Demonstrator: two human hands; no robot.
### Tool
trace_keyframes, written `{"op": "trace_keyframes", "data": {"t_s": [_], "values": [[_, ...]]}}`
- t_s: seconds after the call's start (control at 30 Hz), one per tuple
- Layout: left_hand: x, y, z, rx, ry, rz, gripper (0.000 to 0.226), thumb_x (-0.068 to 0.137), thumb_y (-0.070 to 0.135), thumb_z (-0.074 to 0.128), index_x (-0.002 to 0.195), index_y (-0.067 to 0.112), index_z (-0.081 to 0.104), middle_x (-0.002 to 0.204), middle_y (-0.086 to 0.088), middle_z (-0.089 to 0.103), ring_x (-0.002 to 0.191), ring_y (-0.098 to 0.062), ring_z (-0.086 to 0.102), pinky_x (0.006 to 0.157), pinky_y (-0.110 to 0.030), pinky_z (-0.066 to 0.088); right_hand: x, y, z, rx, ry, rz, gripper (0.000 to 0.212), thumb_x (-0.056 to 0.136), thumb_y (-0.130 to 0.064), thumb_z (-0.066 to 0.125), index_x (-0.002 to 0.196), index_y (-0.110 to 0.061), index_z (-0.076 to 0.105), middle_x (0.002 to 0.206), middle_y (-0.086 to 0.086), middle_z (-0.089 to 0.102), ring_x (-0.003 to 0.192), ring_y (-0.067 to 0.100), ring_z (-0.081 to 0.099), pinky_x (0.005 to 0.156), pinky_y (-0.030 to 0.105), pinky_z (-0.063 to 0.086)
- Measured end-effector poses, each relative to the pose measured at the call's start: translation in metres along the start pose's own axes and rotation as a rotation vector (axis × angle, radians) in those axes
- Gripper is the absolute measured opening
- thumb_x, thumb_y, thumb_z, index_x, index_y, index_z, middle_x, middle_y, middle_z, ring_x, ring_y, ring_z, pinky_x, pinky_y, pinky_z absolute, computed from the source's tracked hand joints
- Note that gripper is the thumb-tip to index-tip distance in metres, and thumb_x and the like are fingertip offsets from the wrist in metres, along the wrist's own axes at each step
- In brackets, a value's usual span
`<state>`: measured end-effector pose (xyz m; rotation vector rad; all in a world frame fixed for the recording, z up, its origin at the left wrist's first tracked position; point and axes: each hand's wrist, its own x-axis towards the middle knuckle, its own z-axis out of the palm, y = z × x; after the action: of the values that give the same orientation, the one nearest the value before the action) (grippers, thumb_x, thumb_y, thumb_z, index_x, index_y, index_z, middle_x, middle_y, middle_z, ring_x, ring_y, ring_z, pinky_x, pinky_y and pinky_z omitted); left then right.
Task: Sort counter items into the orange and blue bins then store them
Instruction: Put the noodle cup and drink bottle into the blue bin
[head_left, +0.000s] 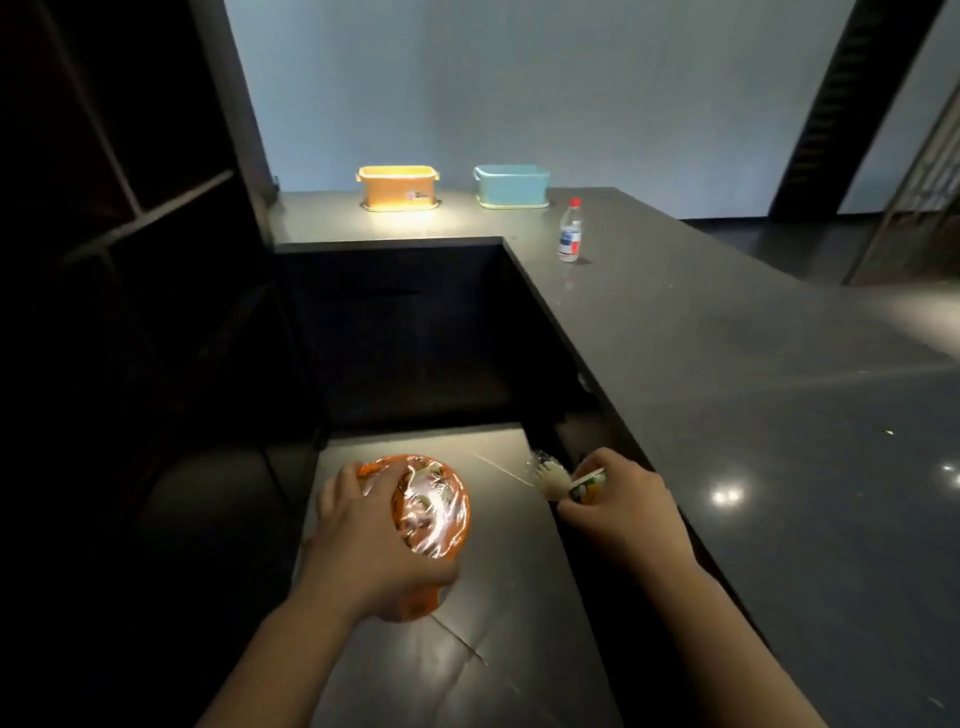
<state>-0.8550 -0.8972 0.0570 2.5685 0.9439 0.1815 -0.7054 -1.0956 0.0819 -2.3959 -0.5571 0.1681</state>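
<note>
Over the near counter: both hands loaded, bins far off at the back.

Left hand (371, 540) wraps an orange shrink-wrapped bowl (428, 512), fingers curled over the rim, thumb underneath. Right hand (621, 506) clenches a small packet (571, 483) that pokes out past the knuckles. Best to carry both level to the orange bin (399, 188) and blue bin (511, 187); one bottle (570, 232) is left on the counter (675, 338).

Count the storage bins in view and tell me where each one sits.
2. The orange bin sits at the far end of the counter by the wall; the blue bin sits to its right. None seems hidden.
</note>
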Motion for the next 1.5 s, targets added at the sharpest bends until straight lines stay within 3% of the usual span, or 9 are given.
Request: {"op": "trace_keyframes", "data": {"t_s": [0.13, 0.27, 0.57, 0.77, 0.87, 1.1, 1.33, 1.5], "values": [[0.061, -0.036, -0.026, 0.011, 0.019, -0.029, 0.122, 0.030, 0.080, 0.061, 0.140, 0.047, 0.017, 0.147, 0.004, 0.014, 0.138, -0.024, 0.012, 0.105, -0.049, 0.034, 0.055, -0.047, 0.037, 0.022, -0.020, -0.034, 0.024, 0.068, -0.034, 0.072, 0.087, -0.029, 0.058, 0.077, -0.009, 0.063, 0.070, 0.009, 0.059, 0.054, 0.025, 0.045], [0.119, -0.047, -0.028, 0.020, -0.024, -0.026, 0.125, 0.028, 0.081, 0.061, 0.141, 0.047, 0.017, 0.149, 0.003, 0.012, 0.139, -0.026, 0.010, 0.105, -0.050, 0.032, 0.103, -0.065, 0.053, -0.003, -0.013, -0.009, 0.023, 0.068, -0.034, 0.072, 0.086, -0.028, 0.058, 0.075, -0.010, 0.062, 0.070, 0.010, 0.058, 0.053, 0.024, 0.040], [0.281, -0.027, 0.011, 0.033, -0.081, -0.010, 0.129, 0.028, 0.085, 0.059, 0.141, 0.048, 0.011, 0.154, 0.003, 0.006, 0.141, -0.027, 0.010, 0.109, -0.051, 0.024, 0.269, -0.071, 0.077, -0.027, 0.004, -0.019, 0.023, 0.071, -0.032, 0.071, 0.088, -0.029, 0.056, 0.078, -0.010, 0.062, 0.068, 0.005, 0.055, 0.050, 0.021, 0.036], [0.405, -0.005, -0.008, 0.049, -0.040, -0.019, 0.124, 0.030, 0.085, 0.060, 0.140, 0.049, 0.015, 0.151, 0.003, 0.012, 0.138, -0.024, 0.014, 0.110, -0.047, 0.025, 0.409, -0.095, 0.081, -0.057, -0.068, -0.080, 0.023, 0.073, -0.032, 0.072, 0.088, -0.030, 0.055, 0.080, -0.009, 0.060, 0.067, -0.001, 0.051, 0.050, 0.017, 0.031], [0.459, -0.002, -0.020, 0.017, 0.039, -0.044, 0.117, 0.032, 0.084, 0.060, 0.137, 0.050, 0.020, 0.148, 0.005, 0.015, 0.136, -0.022, 0.017, 0.108, -0.045, 0.027, 0.475, -0.116, 0.089, -0.074, -0.058, -0.119, 0.024, 0.071, -0.033, 0.072, 0.087, -0.028, 0.055, 0.079, -0.008, 0.061, 0.069, 0.005, 0.054, 0.051, 0.020, 0.033], [0.596, -0.042, -0.016, -0.004, -0.034, -0.182, 0.125, 0.031, 0.085, 0.063, 0.141, 0.049, 0.015, 0.152, 0.002, 0.011, 0.139, -0.025, 0.014, 0.110, -0.046, 0.025, 0.606, -0.150, 0.150, -0.096, -0.107, -0.142, 0.026, 0.066, -0.039, 0.073, 0.080, -0.032, 0.052, 0.072, -0.014, 0.059, 0.065, 0.001, 0.057, 0.052, 0.020, 0.044], [0.777, -0.070, -0.039, 0.006, -0.040, -0.071, 0.125, 0.030, 0.085, 0.062, 0.141, 0.049, 0.016, 0.150, 0.001, 0.013, 0.138, -0.024, 0.016, 0.109, -0.045, 0.027, 0.758, -0.201, 0.193, -0.119, -0.096, -0.078, 0.026, 0.066, -0.039, 0.073, 0.080, -0.032, 0.052, 0.074, -0.011, 0.059, 0.067, 0.004, 0.057, 0.053, 0.021, 0.044], [0.894, -0.057, -0.075, 0.021, 0.034, 0.037, 0.119, 0.032, 0.083, 0.063, 0.138, 0.048, 0.022, 0.145, 0.003, 0.021, 0.134, -0.022, 0.022, 0.104, -0.044, 0.031, 0.850, -0.228, 0.192, -0.036, 0.014, -0.030, 0.024, 0.066, -0.038, 0.071, 0.079, -0.032, 0.052, 0.074, -0.011, 0.060, 0.067, 0.005, 0.057, 0.051, 0.022, 0.038]]}}
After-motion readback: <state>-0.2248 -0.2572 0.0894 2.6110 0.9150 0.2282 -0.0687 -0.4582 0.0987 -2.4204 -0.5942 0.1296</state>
